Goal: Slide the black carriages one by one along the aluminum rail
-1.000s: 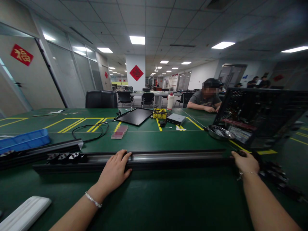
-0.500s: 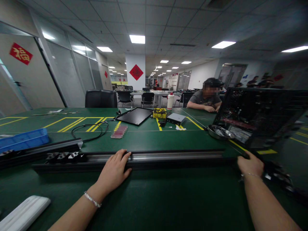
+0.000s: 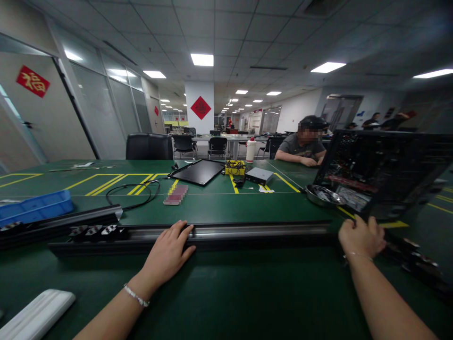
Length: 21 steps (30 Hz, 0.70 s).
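A long black rail (image 3: 262, 240) with a silvery inner channel lies across the table before me. My left hand (image 3: 166, 252) lies over its middle, fingers across the top and thumb along the near side, holding it. At the rail's right end, my right hand (image 3: 361, 240) is closed with bent fingers. Whatever it holds is hidden by the fingers. Several small black-and-silver blocks (image 3: 94, 231) sit on the left end of the rail. To the right of my right hand are more dark parts (image 3: 421, 262), blurred and hard to make out.
An open computer case (image 3: 385, 174) stands at right beside a metal bowl (image 3: 323, 195). A blue tray (image 3: 35, 208), another black rail (image 3: 81, 218) and a white object (image 3: 37, 314) are at left. Farther back lie a black panel (image 3: 200, 171) and cable (image 3: 132, 193). A person (image 3: 304, 146) sits opposite.
My right hand has shifted left and slightly up, closer to the rail's right end, and has turned. My left hand and the rail remain nearly where they were.
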Available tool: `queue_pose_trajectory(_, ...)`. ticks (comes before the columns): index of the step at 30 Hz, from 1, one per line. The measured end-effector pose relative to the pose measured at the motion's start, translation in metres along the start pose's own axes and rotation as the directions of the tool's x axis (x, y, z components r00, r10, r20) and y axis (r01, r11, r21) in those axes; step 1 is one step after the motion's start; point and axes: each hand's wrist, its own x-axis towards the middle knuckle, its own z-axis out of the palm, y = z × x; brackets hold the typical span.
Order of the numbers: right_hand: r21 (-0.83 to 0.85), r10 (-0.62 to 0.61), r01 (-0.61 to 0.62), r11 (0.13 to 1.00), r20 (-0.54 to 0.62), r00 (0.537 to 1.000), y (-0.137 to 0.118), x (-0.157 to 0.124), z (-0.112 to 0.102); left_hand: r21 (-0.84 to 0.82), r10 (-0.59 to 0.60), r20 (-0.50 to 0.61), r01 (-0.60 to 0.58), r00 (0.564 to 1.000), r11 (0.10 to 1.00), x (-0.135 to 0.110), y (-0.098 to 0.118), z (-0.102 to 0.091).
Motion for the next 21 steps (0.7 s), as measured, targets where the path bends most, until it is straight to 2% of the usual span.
queue_pose_trajectory(1, 0.032, 0.041, -0.041, 0.999, -0.012, 0.999, -0.012, -0.003, -0.003, -0.011, -0.006, 0.003, 0.006, 1.0, 1.0, 0.0, 0.0, -0.001)
queue_pose_trajectory(2, 0.067, 0.0, 0.001, 0.998, -0.005, 1.0, -0.025, -0.007, -0.007, -0.023, -0.013, 0.006, 0.013, 1.0, 1.0, 0.0, -0.001, -0.001)
queue_pose_trajectory(4, 0.141, -0.163, 0.159, 0.977, 0.012, 0.987, -0.056, -0.017, -0.015, -0.048, -0.029, 0.01, 0.029, 1.0, 0.998, 0.001, -0.002, -0.002)
queue_pose_trajectory(6, 0.217, -0.349, 0.329, 0.919, 0.058, 0.935, -0.088, -0.032, -0.024, -0.073, -0.04, 0.001, 0.04, 0.999, 0.997, 0.001, -0.004, -0.002)
queue_pose_trajectory(8, 0.295, -0.509, 0.46, 0.837, 0.116, 0.853, -0.117, -0.051, -0.034, -0.091, -0.046, -0.013, 0.045, 0.999, 0.995, 0.001, -0.005, -0.002)
queue_pose_trajectory(9, 0.335, -0.584, 0.513, 0.79, 0.16, 0.796, -0.13, -0.061, -0.038, -0.094, -0.049, -0.015, 0.048, 0.999, 0.994, 0.001, -0.006, -0.001)
queue_pose_trajectory(10, 0.378, -0.658, 0.56, 0.737, 0.212, 0.723, -0.141, -0.071, -0.043, -0.094, -0.054, -0.014, 0.052, 0.998, 0.994, 0.001, -0.006, -0.001)
queue_pose_trajectory(12, 0.462, -0.778, 0.627, 0.627, 0.327, 0.536, -0.156, -0.087, -0.051, -0.086, -0.068, -0.015, 0.067, 0.998, 0.994, 0.001, -0.007, 0.0)
queue_pose_trajectory(13, 0.475, -0.784, 0.623, 0.621, 0.36, 0.506, -0.161, -0.092, -0.055, -0.08, -0.077, -0.019, 0.075, 0.997, 0.994, 0.002, -0.008, 0.0)
queue_pose_trajectory(15, 0.484, -0.781, 0.613, 0.625, 0.391, 0.487, -0.164, -0.096, -0.059, -0.054, -0.103, -0.046, 0.101, 0.994, 0.993, 0.002, -0.012, -0.001)
queue_pose_trajectory(18, 0.484, -0.781, 0.613, 0.624, 0.388, 0.489, -0.163, -0.094, -0.062, 0.039, -0.19, -0.137, 0.196, 0.972, 0.98, 0.001, -0.022, -0.004)
queue_pose_trajectory(21, 0.48, -0.785, 0.621, 0.619, 0.379, 0.49, -0.163, -0.091, -0.062, 0.131, -0.339, -0.279, 0.385, 0.899, 0.913, -0.004, -0.035, -0.01)
